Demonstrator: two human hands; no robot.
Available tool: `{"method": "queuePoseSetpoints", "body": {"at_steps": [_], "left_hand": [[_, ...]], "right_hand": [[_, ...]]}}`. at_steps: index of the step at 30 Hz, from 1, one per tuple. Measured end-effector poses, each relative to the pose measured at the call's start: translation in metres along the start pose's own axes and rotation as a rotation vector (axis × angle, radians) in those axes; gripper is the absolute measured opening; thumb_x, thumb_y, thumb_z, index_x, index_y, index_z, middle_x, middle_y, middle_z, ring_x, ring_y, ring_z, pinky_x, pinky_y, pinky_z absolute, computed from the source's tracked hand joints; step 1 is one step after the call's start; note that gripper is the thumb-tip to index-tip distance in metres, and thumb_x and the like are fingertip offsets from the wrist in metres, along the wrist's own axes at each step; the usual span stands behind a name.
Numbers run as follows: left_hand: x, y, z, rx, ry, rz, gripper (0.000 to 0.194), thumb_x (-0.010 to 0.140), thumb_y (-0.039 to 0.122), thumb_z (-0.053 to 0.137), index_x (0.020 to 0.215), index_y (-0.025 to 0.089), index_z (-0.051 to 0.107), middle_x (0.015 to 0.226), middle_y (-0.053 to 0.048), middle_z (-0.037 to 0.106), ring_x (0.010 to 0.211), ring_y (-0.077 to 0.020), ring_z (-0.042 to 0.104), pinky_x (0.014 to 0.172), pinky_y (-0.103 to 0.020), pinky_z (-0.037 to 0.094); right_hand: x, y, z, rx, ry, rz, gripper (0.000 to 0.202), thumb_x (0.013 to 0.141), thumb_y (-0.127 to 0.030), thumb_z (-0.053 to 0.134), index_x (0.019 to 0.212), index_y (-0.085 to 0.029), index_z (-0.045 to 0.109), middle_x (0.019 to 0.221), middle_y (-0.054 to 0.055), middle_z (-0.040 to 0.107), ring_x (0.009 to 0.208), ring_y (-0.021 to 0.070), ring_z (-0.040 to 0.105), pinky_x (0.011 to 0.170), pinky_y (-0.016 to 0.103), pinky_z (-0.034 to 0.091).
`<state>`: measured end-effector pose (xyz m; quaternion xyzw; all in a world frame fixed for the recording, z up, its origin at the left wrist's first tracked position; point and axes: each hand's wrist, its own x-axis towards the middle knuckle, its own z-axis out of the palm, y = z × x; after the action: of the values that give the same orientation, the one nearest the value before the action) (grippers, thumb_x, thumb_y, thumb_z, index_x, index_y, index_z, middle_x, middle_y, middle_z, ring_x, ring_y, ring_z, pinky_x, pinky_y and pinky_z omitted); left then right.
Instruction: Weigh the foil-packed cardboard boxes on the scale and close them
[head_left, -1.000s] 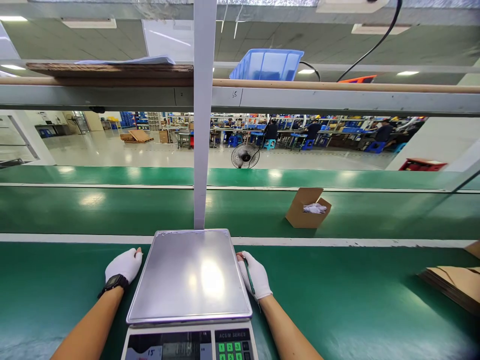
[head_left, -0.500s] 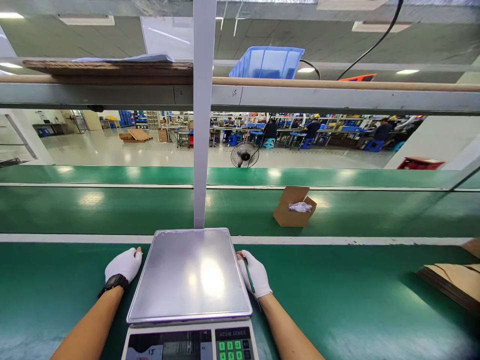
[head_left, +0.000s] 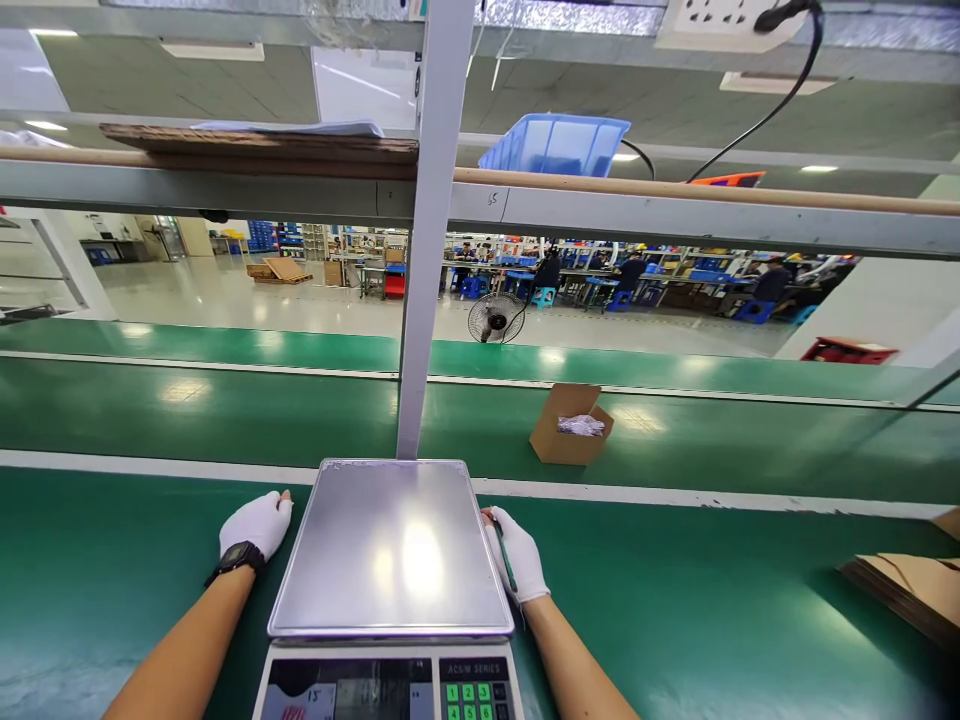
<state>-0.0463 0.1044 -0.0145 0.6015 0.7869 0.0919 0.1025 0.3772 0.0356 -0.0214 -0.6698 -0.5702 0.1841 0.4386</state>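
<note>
A weighing scale [head_left: 390,545] with a bare metal plate stands in front of me, its green keypad and display at the near edge. Left of the plate, my left hand [head_left: 256,524], in a white glove with a black watch at the wrist, rests on the green bench with its fingers curled in; whatever may be inside them is hidden. My right hand [head_left: 521,558], also gloved with bare fingertips, lies against the scale's right side. Its fingers are closed, and a thin dark green pen-like stick [head_left: 506,560] shows along the thumb side.
An open cardboard box [head_left: 568,440] with whitish contents stands beyond the scale. Flattened cardboard [head_left: 911,590] is stacked at the right. A metal post [head_left: 426,300] rises behind the scale to a shelf carrying a blue bin [head_left: 559,145]. People sit at distant benches beyond a fan [head_left: 496,318].
My view has tilted slightly and shifted, so the scene sits a little differently. Both hands stay beside the scale in the same pose.
</note>
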Motion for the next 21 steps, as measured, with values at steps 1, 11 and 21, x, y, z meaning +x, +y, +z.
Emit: {"method": "queuePoseSetpoints", "body": {"at_steps": [1, 11, 21], "left_hand": [[-0.0001, -0.0001, -0.0001, 0.000, 0.002, -0.001, 0.051, 0.093, 0.052, 0.017, 0.073, 0.022, 0.054, 0.092, -0.011, 0.069, 0.084, -0.0304, 0.063, 0.067, -0.039, 0.041], [-0.0014, 0.0012, -0.0007, -0.001, 0.007, -0.008, 0.051, 0.092, 0.053, 0.018, 0.077, 0.023, 0.057, 0.094, -0.010, 0.069, 0.085, -0.0308, 0.063, 0.067, -0.039, 0.041], [0.0000, 0.0005, -0.0004, 0.010, 0.005, -0.005, 0.051, 0.092, 0.052, 0.019, 0.076, 0.024, 0.057, 0.094, -0.011, 0.069, 0.086, -0.0317, 0.063, 0.069, -0.040, 0.042]], "right_hand": [[0.0000, -0.0005, -0.0002, 0.000, 0.000, -0.001, 0.036, 0.084, -0.048, 0.038, 0.085, -0.024, 0.065, 0.085, 0.002, 0.072, 0.080, 0.0232, 0.066, 0.076, 0.032, 0.052], [0.0008, -0.0015, -0.0021, -0.012, -0.045, 0.020, 0.038, 0.081, -0.050, 0.036, 0.087, -0.023, 0.063, 0.087, 0.004, 0.071, 0.083, 0.0253, 0.065, 0.082, 0.037, 0.051], [0.0006, -0.0003, -0.0022, -0.059, -0.064, -0.002, 0.036, 0.082, -0.046, 0.036, 0.090, -0.023, 0.061, 0.091, 0.005, 0.071, 0.085, 0.0255, 0.065, 0.082, 0.037, 0.049]]}}
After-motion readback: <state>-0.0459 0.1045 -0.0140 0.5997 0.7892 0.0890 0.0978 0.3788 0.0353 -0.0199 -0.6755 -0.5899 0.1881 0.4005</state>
